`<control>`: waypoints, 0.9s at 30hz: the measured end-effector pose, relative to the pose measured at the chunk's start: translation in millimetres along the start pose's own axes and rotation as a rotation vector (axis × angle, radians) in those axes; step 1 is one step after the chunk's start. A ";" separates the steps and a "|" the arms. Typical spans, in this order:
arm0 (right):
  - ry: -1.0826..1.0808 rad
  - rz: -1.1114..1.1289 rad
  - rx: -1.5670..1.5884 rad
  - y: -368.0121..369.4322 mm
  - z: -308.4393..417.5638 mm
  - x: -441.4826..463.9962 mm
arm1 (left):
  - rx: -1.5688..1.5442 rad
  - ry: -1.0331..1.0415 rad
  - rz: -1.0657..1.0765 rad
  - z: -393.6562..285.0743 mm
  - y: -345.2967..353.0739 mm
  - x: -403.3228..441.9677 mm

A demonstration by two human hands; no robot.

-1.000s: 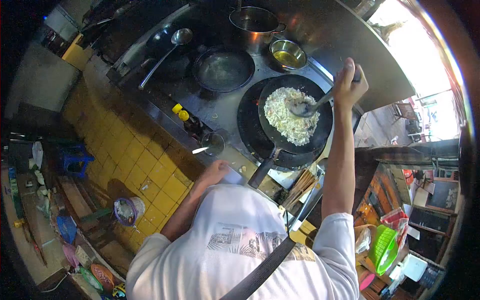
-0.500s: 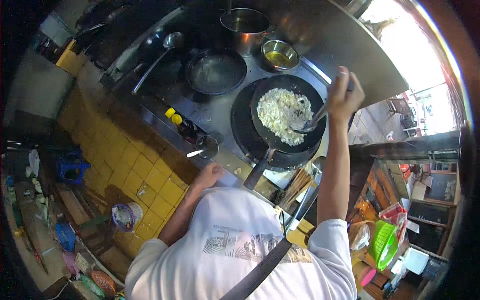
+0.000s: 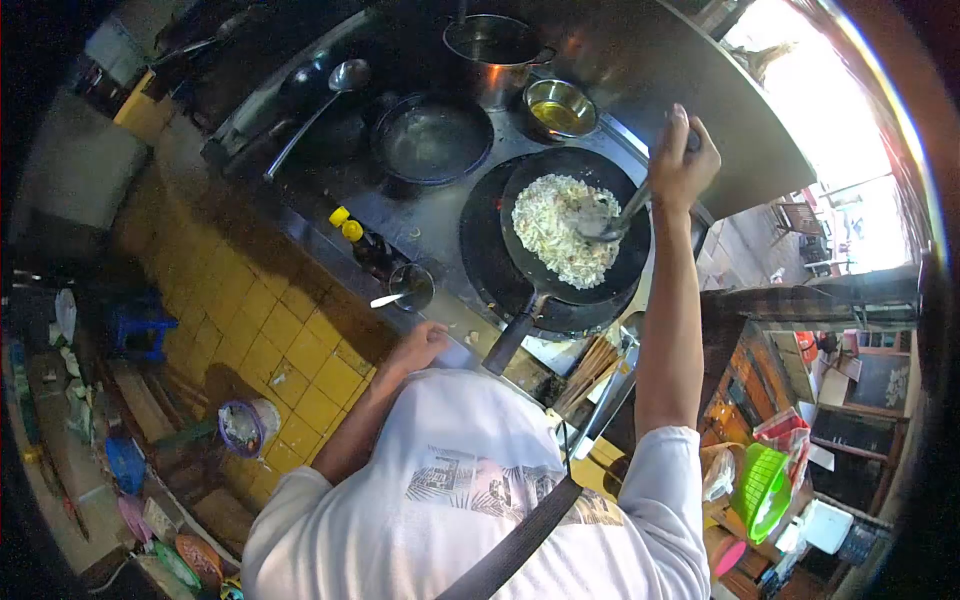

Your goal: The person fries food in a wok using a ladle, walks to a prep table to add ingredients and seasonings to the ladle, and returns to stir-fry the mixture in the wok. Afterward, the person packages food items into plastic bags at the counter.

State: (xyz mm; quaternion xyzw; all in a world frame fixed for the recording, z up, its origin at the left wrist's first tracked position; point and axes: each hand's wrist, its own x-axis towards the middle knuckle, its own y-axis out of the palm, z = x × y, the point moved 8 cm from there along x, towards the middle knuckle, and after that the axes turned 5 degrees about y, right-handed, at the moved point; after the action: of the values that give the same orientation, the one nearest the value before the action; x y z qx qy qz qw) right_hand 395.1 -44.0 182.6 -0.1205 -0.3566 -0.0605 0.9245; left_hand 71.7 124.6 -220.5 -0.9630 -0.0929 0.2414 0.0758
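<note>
My right hand (image 3: 685, 165) is closed around the handle of a metal spatula (image 3: 630, 212). Its blade lies in the cooked rice (image 3: 565, 225), which looks white with small bits in it. The rice sits in a black frying pan (image 3: 525, 262) that rests on a wider dark pan or griddle (image 3: 478, 245). Toward me points the pan's handle (image 3: 512, 340), which neither hand touches. My left hand (image 3: 418, 348) rests at the counter's front edge, fingers loosely extended, holding nothing I can see. Beside it stands a glass (image 3: 418, 283) with a spoon in it.
Yellow-capped bottles (image 3: 375, 258) stand left of the glass. Behind are a dark pan (image 3: 435, 145), a ladle (image 3: 315, 115), a tall pot (image 3: 495, 75) and a bowl of yellow liquid (image 3: 560, 108). Wooden sticks (image 3: 590, 372) lie at right. A bucket (image 3: 250, 425) stands on the tiled floor.
My right hand has moved slightly up and left. The spatula's blade has shifted from the pan's right side toward the rice's middle. My left hand stays at the counter edge.
</note>
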 end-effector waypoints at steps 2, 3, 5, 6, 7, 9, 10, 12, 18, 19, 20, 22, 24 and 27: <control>-0.024 0.046 0.019 1.5 9.3 15.1 | -0.056 0.002 0.026 -4.3 1.9 3.0; 0.010 0.027 0.083 0.7 9.8 16.3 | -0.030 0.016 0.018 -8.1 0.2 6.5; 0.102 -0.009 0.204 -6.1 6.9 4.9 | 0.028 0.023 0.011 -7.0 -1.4 2.9; -0.125 -0.026 0.018 -3.0 -5.1 0.6 | 0.000 0.030 0.017 -7.6 -1.5 2.3; -0.096 -0.013 -0.010 -2.4 -5.6 1.6 | -0.003 0.021 0.012 -12.3 -3.6 0.6; -0.046 0.026 -0.055 1.6 0.2 9.8 | -0.020 0.003 -0.013 -20.4 -7.2 -3.5; 0.058 0.072 0.011 0.0 -0.2 10.8 | -0.012 -0.011 -0.009 -11.7 -5.8 -8.0; 0.069 0.059 0.073 -7.2 7.1 14.8 | -0.001 -0.011 -0.026 -1.7 -8.0 0.3; 0.149 0.119 -0.009 -6.1 -5.6 -9.0 | 0.011 0.085 -0.038 -1.2 -5.4 -0.7; 0.181 0.082 0.029 -11.0 5.5 -10.4 | 0.009 0.059 -0.034 4.3 -7.5 5.2; 0.209 0.053 0.070 -10.0 10.3 -7.7 | 0.001 0.035 -0.036 12.3 -8.6 11.5; 0.089 0.046 -0.004 -10.5 -5.9 -15.8 | 0.016 -0.010 -0.030 19.1 -3.7 -2.7; -0.032 0.038 -0.055 -8.5 0.3 -15.3 | 0.071 0.019 -0.044 0.8 -5.1 -4.6; 0.128 0.088 -0.079 -11.9 15.7 -7.1 | 0.055 0.038 -0.018 -0.6 -1.6 -5.2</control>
State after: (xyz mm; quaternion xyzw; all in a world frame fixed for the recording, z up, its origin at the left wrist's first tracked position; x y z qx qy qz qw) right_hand 377.4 -51.1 191.2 -0.1681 -0.2885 -0.0413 0.9417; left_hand 67.2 124.9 -217.3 -0.9641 -0.0935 0.2248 0.1063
